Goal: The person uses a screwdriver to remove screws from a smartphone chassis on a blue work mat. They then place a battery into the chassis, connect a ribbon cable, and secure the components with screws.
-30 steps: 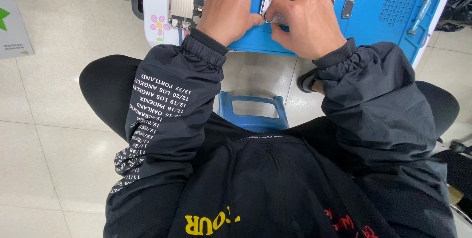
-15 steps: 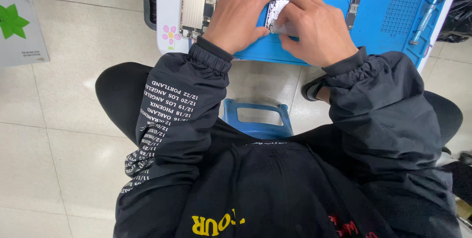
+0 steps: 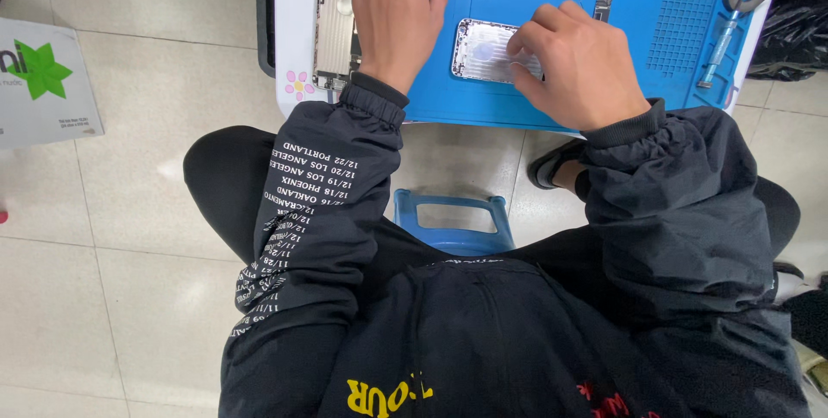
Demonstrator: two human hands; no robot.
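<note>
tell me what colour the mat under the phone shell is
Bright blue: the mat under the silver phone shell, seen in the head view.

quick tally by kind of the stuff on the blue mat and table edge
silver phone back shells: 2 (one under the right hand at, one by the left hand at)
blue-handled tool with round head: 1
small dark circuit strip: 1
Total: 4
</note>
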